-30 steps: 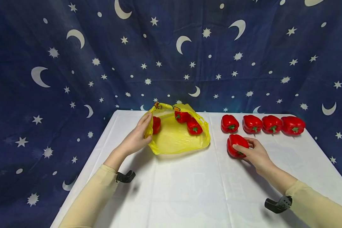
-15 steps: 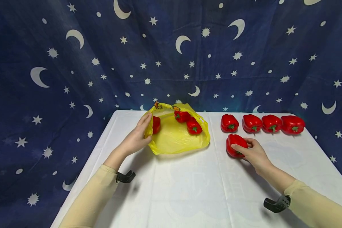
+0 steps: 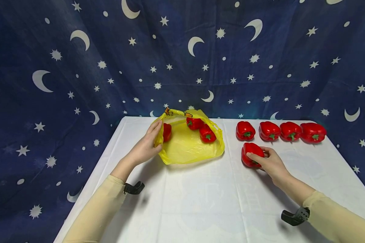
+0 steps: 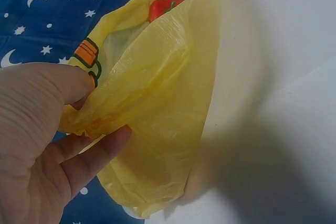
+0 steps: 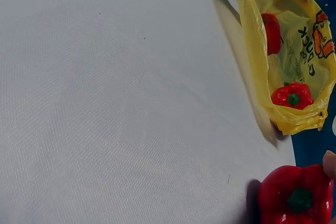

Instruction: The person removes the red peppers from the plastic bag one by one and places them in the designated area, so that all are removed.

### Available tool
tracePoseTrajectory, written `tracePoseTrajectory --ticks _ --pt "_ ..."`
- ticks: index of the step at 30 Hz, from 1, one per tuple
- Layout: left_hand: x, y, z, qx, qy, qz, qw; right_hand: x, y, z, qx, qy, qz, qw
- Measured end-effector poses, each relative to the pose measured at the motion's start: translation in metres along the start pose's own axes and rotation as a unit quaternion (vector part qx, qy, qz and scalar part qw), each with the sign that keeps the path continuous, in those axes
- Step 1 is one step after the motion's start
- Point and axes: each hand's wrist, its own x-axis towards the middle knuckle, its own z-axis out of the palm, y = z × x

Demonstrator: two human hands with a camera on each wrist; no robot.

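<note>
My left hand (image 3: 146, 146) pinches the left rim of a yellow plastic bag (image 3: 185, 152) between thumb and fingers; the left wrist view (image 4: 89, 124) shows the thin film folded in that pinch. The bag lies with its mouth spread toward me. Inside are red bell peppers: one (image 3: 167, 132) at the left wall, one (image 3: 194, 124) at the back, one (image 3: 207, 134) at the right. To the right of the bag, my right hand (image 3: 270, 163) grips another red bell pepper (image 3: 251, 154), thumb on its near side. The right wrist view shows this pepper (image 5: 296, 195) with its green stem.
Several more red bell peppers (image 3: 269, 131) stand in a row along the back right of the white-covered table (image 3: 200, 202). A dark blue curtain (image 3: 182, 60) with moons and stars hangs behind the table. Black bands (image 3: 296, 217) sit on both wrists.
Almost nothing differs. The right hand and its bell pepper have shifted very slightly left; the left hand and bag keep their places.
</note>
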Motion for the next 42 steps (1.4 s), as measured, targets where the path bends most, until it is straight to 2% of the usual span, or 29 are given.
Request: tracePoseTrajectory --ticks 4,8,16,22,28,31,34,42 --pt "0.0 0.0 0.0 0.0 0.0 -0.001 1.0 -0.001 -0.002 -0.004 -0.002 -0.006 0.0 1.0" --pt "0.0 0.0 0.0 0.001 0.001 -0.003 1.0 -0.002 -0.009 -0.009 -0.005 0.012 -0.011 0.9998" --pt "0.0 0.001 0.001 0.003 0.0 -0.007 1.0 -0.006 -0.025 -0.016 0.001 0.049 -0.082 0.9954" --pt "0.0 0.002 0.001 0.001 0.0 -0.006 1.0 -0.014 -0.049 -0.008 0.012 0.055 -0.125 0.9906" --pt "0.001 0.001 0.001 0.004 0.001 -0.009 1.0 -0.026 -0.076 0.02 -0.024 0.019 -0.184 0.9825" --pt "0.001 0.0 0.001 0.008 0.003 -0.005 1.0 -0.027 -0.087 0.042 -0.049 -0.014 -0.22 0.9741" --pt "0.001 0.001 0.001 0.007 0.004 -0.003 1.0 -0.026 -0.096 0.065 -0.052 -0.054 -0.238 0.9684" --pt "-0.001 0.003 -0.002 0.005 0.0 -0.007 1.0 -0.017 -0.116 0.114 -0.026 -0.13 -0.209 0.9689"
